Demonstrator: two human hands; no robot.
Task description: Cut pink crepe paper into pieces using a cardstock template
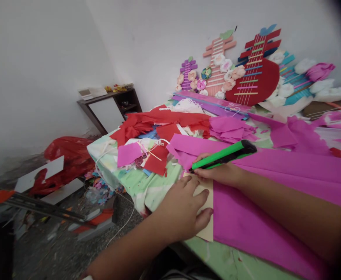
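Observation:
My right hand (214, 169) is closed on a green and black cutter (224, 154), its tip pointing left at the top edge of a cream card (207, 227). The card lies on a wide magenta sheet (240, 217), near that sheet's left end. My left hand (184, 206) rests on the card with its fingers spread, pressing it flat. Its fingertips are just below the cutter's tip. Part of the card is hidden under this hand.
Red scraps (170, 116) and pink scraps (231, 128) lie beyond the hands on the green-and-white tablecloth (138, 186). Decorated paper instruments, one a red one (263, 81), lean on the wall. A small cabinet (106, 112) and a red bag (71, 151) are at the left.

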